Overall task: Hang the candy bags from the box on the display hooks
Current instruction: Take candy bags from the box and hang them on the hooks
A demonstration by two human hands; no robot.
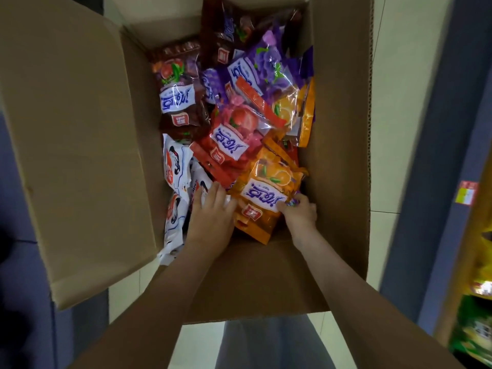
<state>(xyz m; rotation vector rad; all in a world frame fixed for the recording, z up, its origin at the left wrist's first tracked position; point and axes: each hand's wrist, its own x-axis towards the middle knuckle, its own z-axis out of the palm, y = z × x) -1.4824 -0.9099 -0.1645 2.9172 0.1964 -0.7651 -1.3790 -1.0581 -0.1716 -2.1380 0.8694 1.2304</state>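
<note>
An open cardboard box [335, 145] stands on the floor below me, filled with several candy bags in orange, red, purple, dark brown and white. Both my hands are inside it at the near end. My left hand [211, 214] lies flat, fingers spread, on the white bags [177, 166] beside an orange bag [262, 198]. My right hand [299, 211] pinches the right edge of that orange bag, along with a bit of purple wrapper. A red bag [231, 145] and a purple bag [262, 67] lie further back.
The box's left flap [69, 145] folds wide outward and the right wall stands tall. At the far right a shelf [479, 275] holds yellow and green goods with a price tag [466, 192]. Pale floor tiles surround the box. No hooks are visible.
</note>
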